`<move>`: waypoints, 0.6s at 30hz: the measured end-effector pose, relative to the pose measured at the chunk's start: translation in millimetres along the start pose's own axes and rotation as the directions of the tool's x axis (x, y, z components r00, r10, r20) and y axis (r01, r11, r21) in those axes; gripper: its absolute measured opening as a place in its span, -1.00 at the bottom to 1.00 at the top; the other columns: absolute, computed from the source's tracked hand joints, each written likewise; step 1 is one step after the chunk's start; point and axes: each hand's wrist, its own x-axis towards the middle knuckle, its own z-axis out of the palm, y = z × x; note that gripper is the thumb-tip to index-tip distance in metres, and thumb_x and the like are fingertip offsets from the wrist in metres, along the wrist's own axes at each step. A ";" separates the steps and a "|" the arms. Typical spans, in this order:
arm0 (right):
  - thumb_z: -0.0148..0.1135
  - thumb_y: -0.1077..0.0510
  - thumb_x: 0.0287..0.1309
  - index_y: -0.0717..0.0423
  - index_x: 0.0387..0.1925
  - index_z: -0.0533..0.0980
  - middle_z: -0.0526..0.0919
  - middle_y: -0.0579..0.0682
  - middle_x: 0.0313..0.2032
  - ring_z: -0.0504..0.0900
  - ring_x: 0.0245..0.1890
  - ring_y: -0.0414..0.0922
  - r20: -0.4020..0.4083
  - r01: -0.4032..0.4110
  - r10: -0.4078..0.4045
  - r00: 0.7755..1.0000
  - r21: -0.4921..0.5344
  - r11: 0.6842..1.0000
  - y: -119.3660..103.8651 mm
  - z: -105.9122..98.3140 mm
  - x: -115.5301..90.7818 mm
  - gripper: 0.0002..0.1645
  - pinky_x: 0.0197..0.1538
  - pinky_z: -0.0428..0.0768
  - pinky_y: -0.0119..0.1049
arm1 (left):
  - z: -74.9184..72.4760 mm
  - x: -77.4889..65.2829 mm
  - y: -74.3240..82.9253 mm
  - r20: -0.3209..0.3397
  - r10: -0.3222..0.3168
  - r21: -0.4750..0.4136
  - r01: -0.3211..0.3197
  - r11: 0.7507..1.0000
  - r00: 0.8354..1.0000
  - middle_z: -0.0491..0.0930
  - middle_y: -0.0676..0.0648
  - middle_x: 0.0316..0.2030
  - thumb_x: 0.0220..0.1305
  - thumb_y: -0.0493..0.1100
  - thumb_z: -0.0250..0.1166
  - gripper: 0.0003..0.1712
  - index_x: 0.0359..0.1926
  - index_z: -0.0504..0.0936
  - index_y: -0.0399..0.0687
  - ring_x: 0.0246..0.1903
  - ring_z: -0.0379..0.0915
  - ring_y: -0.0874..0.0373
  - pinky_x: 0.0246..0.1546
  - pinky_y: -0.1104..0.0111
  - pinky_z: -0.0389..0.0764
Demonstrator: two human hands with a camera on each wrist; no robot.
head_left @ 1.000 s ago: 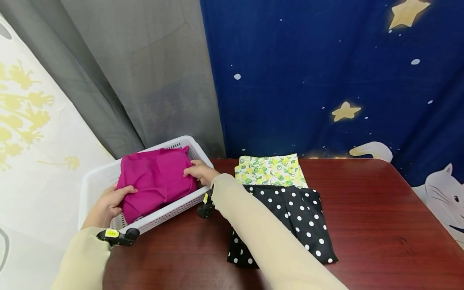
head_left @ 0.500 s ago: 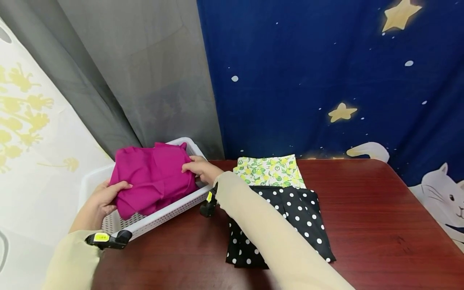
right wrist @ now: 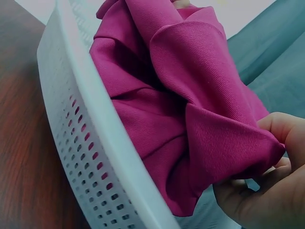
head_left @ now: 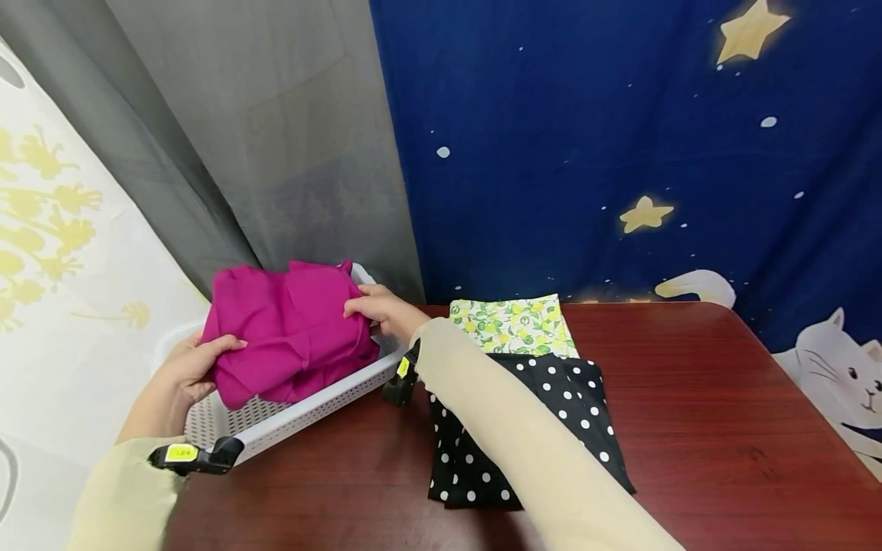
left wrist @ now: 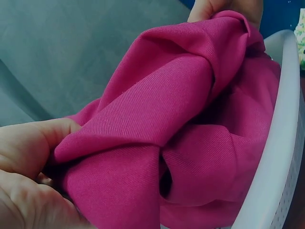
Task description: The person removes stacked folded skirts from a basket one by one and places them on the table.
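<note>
A magenta cloth (head_left: 292, 329), bunched in loose folds, is held partly raised over a white plastic basket (head_left: 313, 404). The left hand (head_left: 184, 371) grips its left side, thumb on top and fingers beneath. At the opposite side the right hand (head_left: 386, 310) pinches the edge, and in the right wrist view that hand (right wrist: 269, 179) has thumb and fingers closed on a corner. Seen from the left wrist, the cloth (left wrist: 143, 105) sags between both hands, its lower folds still inside the basket. What kind of garment it is cannot be told.
Right of the basket, a folded black cloth with white dots (head_left: 572, 405) lies on the red-brown table (head_left: 703, 413), partly under the right sleeve. Behind it lies a folded lemon-print cloth (head_left: 517, 325). Grey and blue curtains (head_left: 496, 153) hang behind the table.
Both hands have lifted the magenta cloth higher, its left side shifting left and up. More of the basket's bottom shows at the front left. The view has turned slightly.
</note>
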 end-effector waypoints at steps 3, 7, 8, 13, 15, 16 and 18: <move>0.15 0.33 -0.05 0.04 0.22 0.33 0.48 -0.01 -0.18 0.47 -0.23 -0.09 0.005 -0.003 0.003 1.000 -0.006 1.000 -5.3 -2.9 -4.2 -0.30 -0.14 0.50 -0.11 | 3.7 -1.3 3.3 0.004 0.000 0.000 0.000 1.000 1.000 0.61 0.01 -0.54 0.20 -0.40 0.04 -0.77 -0.38 0.48 0.04 -0.56 0.58 0.18 -0.56 0.34 0.60; 0.14 0.34 -0.06 0.04 0.21 0.34 0.48 -0.02 -0.18 0.46 -0.23 -0.11 0.018 0.009 -0.008 1.000 -0.001 1.000 -12.8 -6.9 -11.6 -0.31 -0.13 0.51 -0.11 | 9.2 -3.2 8.1 0.009 0.006 -0.009 -0.006 1.000 1.000 0.61 0.00 -0.53 0.21 -0.39 0.04 -0.77 -0.37 0.48 0.05 -0.56 0.58 0.17 -0.56 0.34 0.60; 0.13 0.35 -0.05 0.05 0.20 0.34 0.48 -0.02 -0.19 0.46 -0.24 -0.11 0.023 0.013 -0.013 1.000 -0.001 1.000 -14.7 -8.0 -13.5 -0.32 -0.14 0.51 -0.11 | 10.7 -3.6 9.4 0.011 0.009 -0.015 -0.009 1.000 1.000 0.61 0.00 -0.52 0.21 -0.40 0.04 -0.78 -0.36 0.48 0.05 -0.55 0.58 0.16 -0.55 0.34 0.60; 0.12 0.35 -0.04 0.07 0.13 0.41 0.50 -0.04 -0.25 0.47 -0.30 -0.12 0.032 0.048 -0.048 0.998 -0.014 0.999 -23.2 -14.4 -21.7 -0.41 -0.22 0.51 -0.18 | 19.6 -6.5 15.9 0.022 0.027 -0.033 -0.026 0.999 0.999 0.62 -0.01 -0.51 0.20 -0.40 0.06 -0.79 -0.33 0.47 0.04 -0.55 0.59 0.16 -0.55 0.34 0.60; 0.12 0.35 -0.04 0.06 0.10 0.42 0.50 -0.05 -0.26 0.47 -0.30 -0.13 0.034 0.061 -0.060 0.998 -0.018 0.998 -26.3 -17.1 -25.0 -0.43 -0.23 0.50 -0.19 | 23.7 -8.3 18.2 0.025 0.032 -0.032 -0.031 0.999 0.999 0.62 -0.02 -0.52 0.20 -0.40 0.07 -0.80 -0.32 0.46 0.03 -0.56 0.59 0.16 -0.55 0.35 0.60; 0.12 0.36 -0.04 0.07 0.09 0.43 0.51 -0.05 -0.27 0.48 -0.31 -0.14 0.035 0.066 -0.066 0.997 -0.015 0.998 -27.5 -18.6 -26.6 -0.44 -0.24 0.50 -0.20 | 25.7 -9.1 19.2 0.030 0.033 -0.036 -0.032 0.999 0.999 0.62 -0.02 -0.51 0.20 -0.40 0.07 -0.80 -0.32 0.47 0.03 -0.55 0.59 0.15 -0.55 0.35 0.60; 0.12 0.37 -0.05 0.08 0.07 0.44 0.52 -0.06 -0.28 0.48 -0.32 -0.15 0.044 0.078 -0.077 0.996 -0.009 0.997 -29.7 -21.6 -29.5 -0.46 -0.27 0.51 -0.21 | 30.0 -11.2 21.2 0.041 0.035 -0.034 -0.034 0.999 0.999 0.62 -0.03 -0.52 0.21 -0.39 0.08 -0.80 -0.32 0.47 0.02 -0.56 0.59 0.15 -0.56 0.35 0.60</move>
